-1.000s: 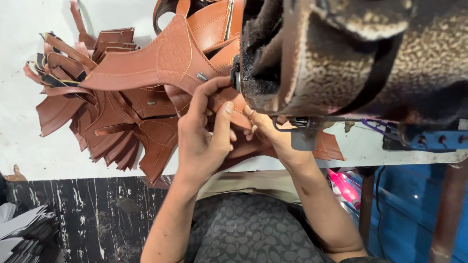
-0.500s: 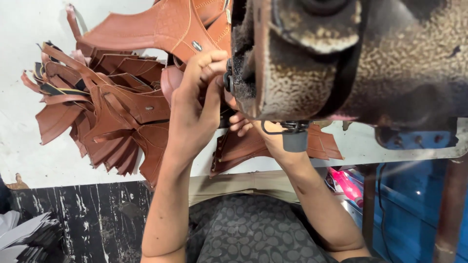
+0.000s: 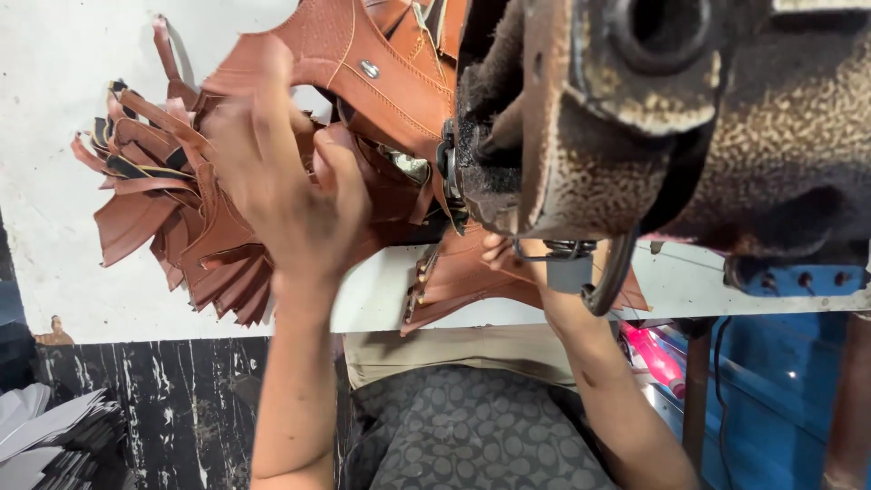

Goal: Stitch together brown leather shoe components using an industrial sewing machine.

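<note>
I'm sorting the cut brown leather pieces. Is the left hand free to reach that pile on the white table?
Probably yes: the left hand hovers open just above the leather pile, with nothing between them.

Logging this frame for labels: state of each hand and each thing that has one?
left hand: raised, blurred, over the leather pile; grip cannot be told.
right hand: mostly hidden under the sewing machine, resting on a leather piece.
leather pile: fanned out, loose on the white table.
large stitched leather piece: lying against the machine.
sewing machine: worn, grimy.
</note>
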